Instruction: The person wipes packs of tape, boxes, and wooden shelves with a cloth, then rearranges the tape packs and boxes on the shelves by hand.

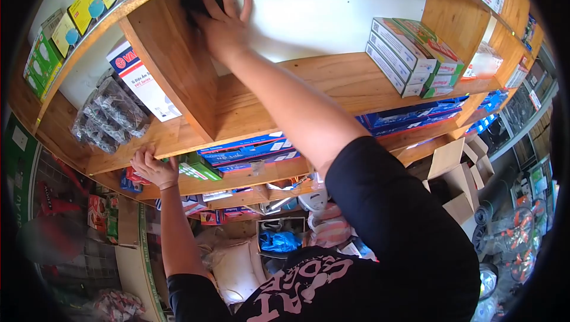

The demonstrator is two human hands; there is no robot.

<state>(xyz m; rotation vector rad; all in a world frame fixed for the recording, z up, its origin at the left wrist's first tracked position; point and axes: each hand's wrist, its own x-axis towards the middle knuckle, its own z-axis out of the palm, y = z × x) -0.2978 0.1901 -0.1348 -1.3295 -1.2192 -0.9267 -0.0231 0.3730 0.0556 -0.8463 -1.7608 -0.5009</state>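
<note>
High in the wooden shelf compartment, my right hand (224, 28) presses on a black item (202, 2) against the upright divider (172, 54) and the white back panel (314, 10). Its fingers are spread over the item, partly hiding it. My left hand (155, 169) rests on the front edge of the shelf board lower left, its fingers over the edge. Above that hand lie dark plastic-wrapped items (113, 117) beside a tall white and blue box (142, 81). Green boxes (200, 166) are just right of my left hand.
Stacked white and green boxes (409, 54) occupy the compartment's right end. Light bulb boxes (43, 63) line the upper left shelf. Blue boxes (255, 151) fill the shelf below. An open cardboard box (454, 173) stands at lower right, near plastic-wrapped goods (513, 239).
</note>
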